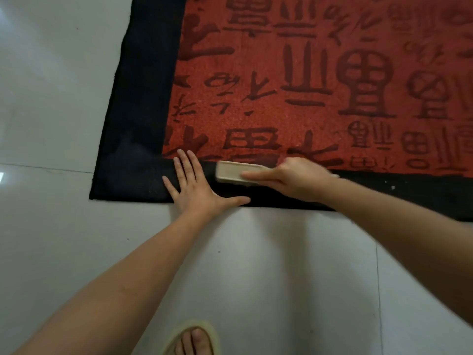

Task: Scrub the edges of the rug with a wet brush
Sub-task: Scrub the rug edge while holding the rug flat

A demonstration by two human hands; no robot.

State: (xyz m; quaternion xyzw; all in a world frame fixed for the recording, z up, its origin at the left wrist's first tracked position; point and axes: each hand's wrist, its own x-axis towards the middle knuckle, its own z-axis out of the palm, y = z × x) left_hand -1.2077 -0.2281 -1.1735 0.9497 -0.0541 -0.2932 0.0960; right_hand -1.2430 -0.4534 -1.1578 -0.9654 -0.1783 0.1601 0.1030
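Note:
A red rug (294, 103) with dark characters and a wide black border (133, 139) lies on the floor, its near left corner in view. My left hand (197, 187) presses flat on the near border with fingers spread. My right hand (294, 179) grips a cream-coloured brush (235, 171), index finger stretched along its back. The brush sits on the near border just right of my left hand, at the line where black meets red. Its bristles are hidden underneath.
Glossy white floor tiles (281, 265) surround the rug on the left and near side. My foot in a pale yellow slipper (192, 338) shows at the bottom edge. A few white specks (393, 187) lie on the border at the right.

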